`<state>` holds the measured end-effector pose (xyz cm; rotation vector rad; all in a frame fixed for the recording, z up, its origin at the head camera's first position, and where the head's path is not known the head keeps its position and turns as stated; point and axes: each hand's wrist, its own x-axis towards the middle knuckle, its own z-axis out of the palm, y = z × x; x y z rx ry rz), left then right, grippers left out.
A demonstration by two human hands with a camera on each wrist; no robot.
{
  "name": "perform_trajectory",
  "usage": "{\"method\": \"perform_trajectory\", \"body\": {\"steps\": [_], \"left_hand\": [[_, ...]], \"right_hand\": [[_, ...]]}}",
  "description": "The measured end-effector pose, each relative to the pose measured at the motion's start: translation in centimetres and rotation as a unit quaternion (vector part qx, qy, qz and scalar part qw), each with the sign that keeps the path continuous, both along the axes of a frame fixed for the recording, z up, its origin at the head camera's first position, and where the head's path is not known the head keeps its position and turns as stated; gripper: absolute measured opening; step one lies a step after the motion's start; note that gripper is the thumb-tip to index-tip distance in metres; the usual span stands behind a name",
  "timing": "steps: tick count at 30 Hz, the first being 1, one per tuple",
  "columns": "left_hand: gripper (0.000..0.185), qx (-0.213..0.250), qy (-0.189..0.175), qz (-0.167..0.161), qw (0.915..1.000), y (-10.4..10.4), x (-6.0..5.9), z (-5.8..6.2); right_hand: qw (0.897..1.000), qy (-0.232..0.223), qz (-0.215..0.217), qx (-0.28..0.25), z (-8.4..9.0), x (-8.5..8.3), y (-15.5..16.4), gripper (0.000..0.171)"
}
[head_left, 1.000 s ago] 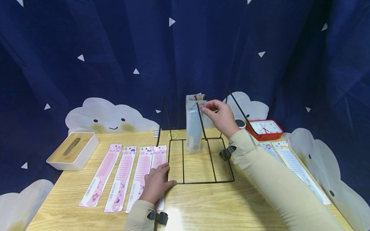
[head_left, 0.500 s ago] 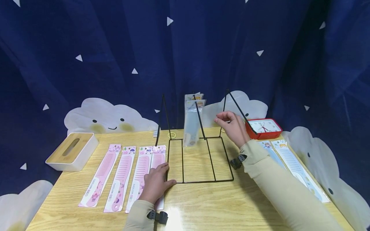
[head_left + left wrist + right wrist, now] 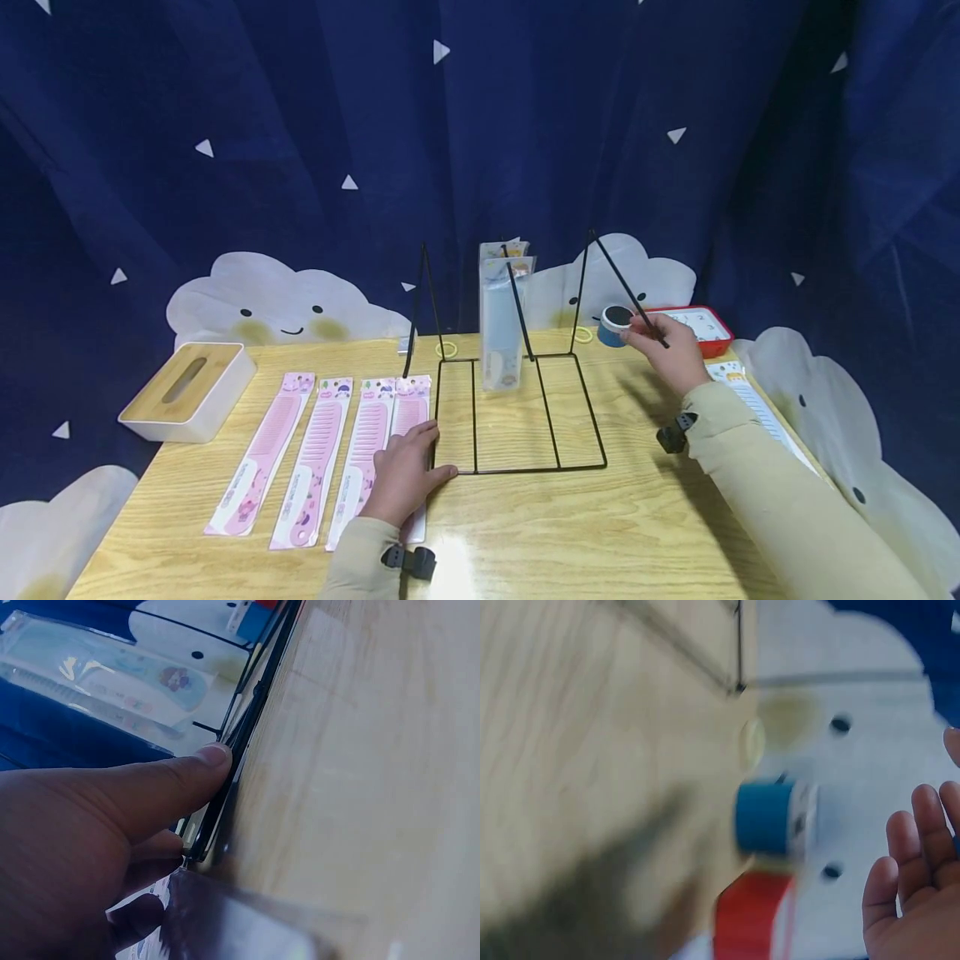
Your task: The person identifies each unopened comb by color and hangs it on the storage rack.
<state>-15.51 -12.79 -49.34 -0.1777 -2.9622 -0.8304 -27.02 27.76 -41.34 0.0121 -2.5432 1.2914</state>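
Observation:
My left hand (image 3: pixel 408 477) lies flat on the table, fingers on the rightmost pink comb pack (image 3: pixel 411 417), beside several others. In the left wrist view its thumb (image 3: pixel 214 759) presses against the front wire of the black wire rack (image 3: pixel 247 727). The rack (image 3: pixel 525 472) stands mid-table with a pale blue comb pack (image 3: pixel 500 329) hanging on its middle prong. My right hand (image 3: pixel 663 346) hovers right of the rack, holding nothing, close to a blue round container (image 3: pixel 615 325). The right wrist view shows straight fingers (image 3: pixel 907 862) near that container (image 3: pixel 769 817).
A red clock (image 3: pixel 701 325) lies at the back right behind my right hand. Pale comb packs (image 3: pixel 757 408) lie along the right edge under my forearm. A white tissue box with a wooden lid (image 3: pixel 187 392) sits at the left. A starry blue curtain hangs behind.
My right hand let go of the blue comb pack, which now hangs on the rack's middle prong, and moved right and down towards the clock. The left hand has stayed put.

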Motion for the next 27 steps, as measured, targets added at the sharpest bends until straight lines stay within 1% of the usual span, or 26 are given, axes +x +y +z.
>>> {"method": "perform_trajectory", "body": {"steps": [7,11,20,27], "left_hand": [[0.07,-0.003,0.0,0.0,1.0,0.0,-0.2,-0.2],[0.07,-0.003,-0.004,0.002,1.0,0.1,-0.2,-0.2],[0.07,0.006,0.006,0.001,1.0,0.0,-0.1,-0.1],[0.069,0.007,0.002,0.001,1.0,0.0,0.0,-0.1]], "right_hand": [[0.997,-0.051,-0.061,-0.022,-2.8,0.3,4.1,0.05],[0.995,-0.063,-0.071,-0.013,-3.9,0.4,5.8,0.053],[0.992,-0.076,-0.081,0.053,-5.5,0.7,8.6,0.057],[0.982,-0.125,-0.086,0.108,-6.6,0.7,10.2,0.067]]}}
